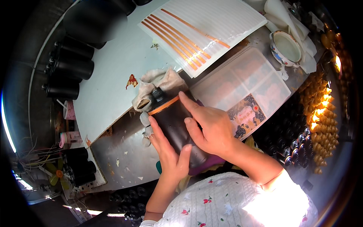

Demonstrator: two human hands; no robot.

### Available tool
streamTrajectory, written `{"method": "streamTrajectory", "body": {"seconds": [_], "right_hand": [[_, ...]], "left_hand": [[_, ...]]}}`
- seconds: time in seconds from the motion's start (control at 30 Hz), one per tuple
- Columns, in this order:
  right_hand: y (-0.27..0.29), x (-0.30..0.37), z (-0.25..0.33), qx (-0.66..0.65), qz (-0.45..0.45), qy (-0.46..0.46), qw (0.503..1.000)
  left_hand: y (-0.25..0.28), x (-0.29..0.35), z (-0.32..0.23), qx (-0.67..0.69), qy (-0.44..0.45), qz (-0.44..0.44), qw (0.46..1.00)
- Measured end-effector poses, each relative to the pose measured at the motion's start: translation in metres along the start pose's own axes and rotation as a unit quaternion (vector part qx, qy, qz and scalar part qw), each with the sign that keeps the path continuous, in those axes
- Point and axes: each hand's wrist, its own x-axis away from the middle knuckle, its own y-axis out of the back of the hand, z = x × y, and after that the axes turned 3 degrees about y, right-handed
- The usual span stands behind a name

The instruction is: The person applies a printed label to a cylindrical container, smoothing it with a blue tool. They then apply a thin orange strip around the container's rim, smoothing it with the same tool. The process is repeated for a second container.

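A matte black cylinder (pixel 172 126) with a narrow black neck lies tilted in front of me, its neck pointing away. Around its shoulder runs a copper-coloured strip (pixel 164 106). My left hand (pixel 168 155) grips the cylinder's left side, with its fingertips just under the strip and its thumb lower down. On the right side rests my right hand (pixel 213 128), its index fingertip on the right end of the strip and its thumb against the cylinder wall. A crumpled pale cloth (pixel 166 79) lies just beyond the neck. Under the cylinder shows something purple (pixel 208 163).
Several more copper strips lie on a white sheet (pixel 227 17) at the far side. A translucent plastic box (pixel 242 68) with a printed label stands to the right, near an enamel bowl (pixel 286 49). More black cylinders (pixel 73 66) stand at the left beyond the white board (pixel 102 90).
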Motion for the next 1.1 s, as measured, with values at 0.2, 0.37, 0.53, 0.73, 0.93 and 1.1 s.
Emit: {"method": "streamTrajectory", "body": {"seconds": [0.2,0.37,0.53,0.73,0.93,1.1], "right_hand": [[-0.003,0.009,0.003,-0.168,-0.020,-0.141,0.975],[-0.010,0.011,-0.008,-0.346,-0.048,-0.283,0.893],[0.013,-0.004,-0.015,-0.464,-0.125,-0.396,0.782],[0.015,0.008,-0.003,-0.211,0.024,-0.198,0.957],[0.007,-0.006,0.016,-0.020,0.002,0.043,0.999],[0.004,-0.004,0.015,0.014,0.006,0.037,0.999]], "left_hand": [[0.002,-0.013,-0.012,-0.074,-0.015,-0.020,0.997],[0.005,-0.031,-0.047,-0.304,-0.087,0.012,0.949],[0.003,-0.019,-0.056,-0.320,-0.130,0.076,0.935],[0.012,0.011,-0.014,-0.222,-0.023,0.126,0.967],[0.007,0.014,0.015,-0.166,-0.109,0.058,0.978],[0.006,0.014,0.017,-0.140,-0.106,0.055,0.983]]}}
